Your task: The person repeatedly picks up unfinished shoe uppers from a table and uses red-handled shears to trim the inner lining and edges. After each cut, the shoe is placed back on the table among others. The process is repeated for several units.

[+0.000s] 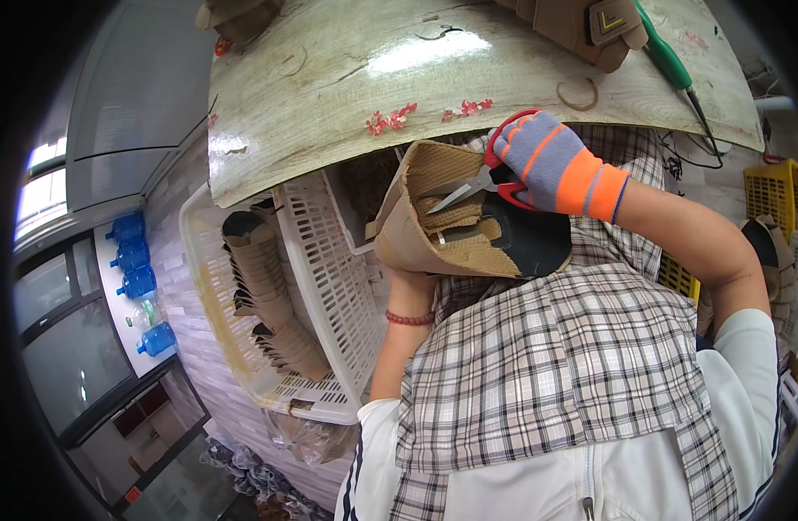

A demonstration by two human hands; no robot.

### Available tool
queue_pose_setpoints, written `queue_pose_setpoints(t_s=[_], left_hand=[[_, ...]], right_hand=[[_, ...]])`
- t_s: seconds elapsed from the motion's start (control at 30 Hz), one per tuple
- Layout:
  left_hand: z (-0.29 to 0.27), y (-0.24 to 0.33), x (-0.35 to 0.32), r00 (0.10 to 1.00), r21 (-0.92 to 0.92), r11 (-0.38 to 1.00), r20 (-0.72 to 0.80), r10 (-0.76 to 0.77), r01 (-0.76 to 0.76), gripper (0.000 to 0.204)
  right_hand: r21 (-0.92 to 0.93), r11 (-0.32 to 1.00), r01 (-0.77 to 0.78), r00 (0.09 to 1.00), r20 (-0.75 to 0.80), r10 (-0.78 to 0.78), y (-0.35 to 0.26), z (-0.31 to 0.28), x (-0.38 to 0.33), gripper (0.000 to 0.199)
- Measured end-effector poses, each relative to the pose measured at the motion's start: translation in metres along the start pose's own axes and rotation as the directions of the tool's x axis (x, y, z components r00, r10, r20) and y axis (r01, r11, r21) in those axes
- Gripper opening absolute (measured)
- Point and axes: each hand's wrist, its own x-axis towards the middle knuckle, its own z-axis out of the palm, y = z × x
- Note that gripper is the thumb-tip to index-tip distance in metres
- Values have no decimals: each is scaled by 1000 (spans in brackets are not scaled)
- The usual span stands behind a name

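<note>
My right hand (551, 165), in a purple and orange glove, grips red-handled scissors (486, 178) whose blades point left into a tan boot upper (434, 217). The boot upper is a brown fabric piece with a black inner sole part, held over my lap below the table edge. My left hand (408, 276) supports the upper from beneath and is mostly hidden behind it; a red bead bracelet sits on that wrist.
A worn wooden table (347, 78) is ahead, with another tan boot piece (590, 30) and a green-handled tool (668, 56) on it. A white plastic crate (329, 286) at my left holds several stacked tan uppers. A yellow crate (777, 195) stands at right.
</note>
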Motion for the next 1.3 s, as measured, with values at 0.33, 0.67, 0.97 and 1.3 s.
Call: queue_pose_setpoints(t_s=[0.33, 0.67, 0.97, 1.3], left_hand=[[-3, 2, 2, 996, -67, 998, 81, 25, -19, 50], [21, 8, -2, 1000, 41, 999, -26, 12, -11, 47], [-9, -5, 1, 998, 2, 999, -27, -54, 54, 45], [1, -1, -7, 997, 108, 994, -73, 34, -26, 43]], right_hand=[[33, 990, -136, 985, 115, 132, 4, -6, -5, 23], [57, 998, 10, 1000, -27, -9, 8, -4, 0, 29], [115, 973, -202, 979, 41, 198, 30, -3, -57, 32], [146, 968, -203, 977, 95, 190, 13, 28, -55, 30]])
